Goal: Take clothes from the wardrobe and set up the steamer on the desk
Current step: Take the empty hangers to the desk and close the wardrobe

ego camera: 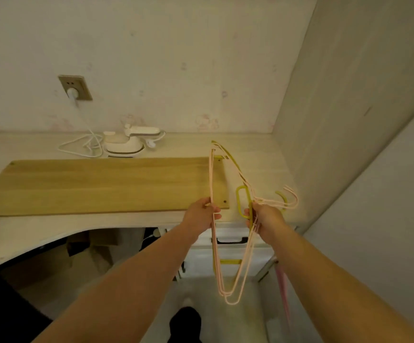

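While both hands grip the hangers (228, 256), left hand (202, 212) pinching one side, right hand (266, 216) clasping the necks, steamer (126, 142) far left on the tabletop (258, 154).

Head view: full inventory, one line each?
hangers: a bunch, mostly pink, some yellow-green, held in front of the desk's right end
steamer: one, cream, back of desk by the wall
cord: one, white, from steamer to outlet
outlet: one, tan, on wall
wooden board: one, light brown, flat on desk
desk: one, pale
left hand: fingers pinch a pink hanger
right hand: grips the hanger necks
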